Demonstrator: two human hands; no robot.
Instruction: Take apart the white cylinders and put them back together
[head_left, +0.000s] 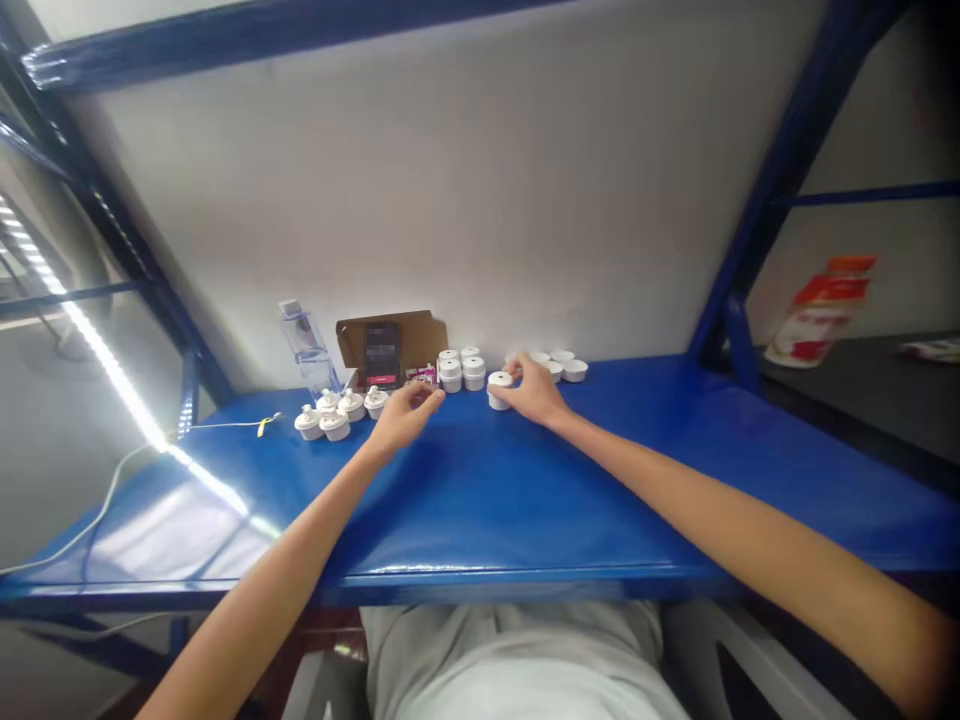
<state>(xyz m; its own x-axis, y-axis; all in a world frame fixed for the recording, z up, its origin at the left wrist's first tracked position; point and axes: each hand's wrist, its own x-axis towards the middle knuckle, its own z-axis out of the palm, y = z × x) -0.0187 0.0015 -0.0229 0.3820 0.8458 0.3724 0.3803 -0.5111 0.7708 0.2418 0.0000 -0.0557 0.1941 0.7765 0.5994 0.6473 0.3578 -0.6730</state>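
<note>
My right hand has its thumb and fingers around a white round capped piece with a small dark hole on top, standing upright at the table's rear. My left hand hovers over the table with curled fingers and a gap between thumb and forefinger; I see nothing in it. Several similar white capped pieces stand between the hands. White cups sit behind and right of my right hand, partly hidden by it. Left of my left hand is a group of white cups with knobbed inserts.
A phone leans in an open cardboard box by the wall. Beside it stands a clear bottle. A white cable crosses the blue table at left. A red-and-white bottle stands on the dark right-hand surface.
</note>
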